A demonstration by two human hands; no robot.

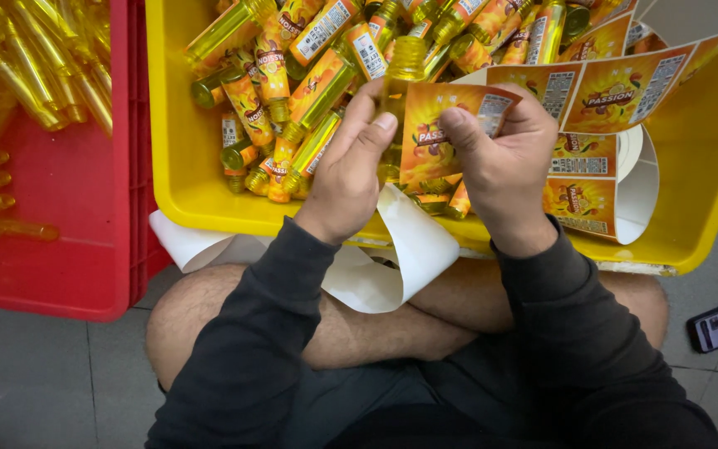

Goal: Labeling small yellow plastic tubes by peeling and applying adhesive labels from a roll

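Yellow bottle (399,91) between both hands (425,158)

left hand (349,170): raised, fingers curled, thumb up
right hand (504,158): raised, thumb pressing inward
forearms: dark-sleeved, converging

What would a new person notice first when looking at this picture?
First, the two hands in the centre: the left hand holds a small yellow bottle while the right hand presses an orange label onto it. Behind them, a yellow crate is full of labelled bottles, with a label strip curling at the right. A red crate stands at the left.
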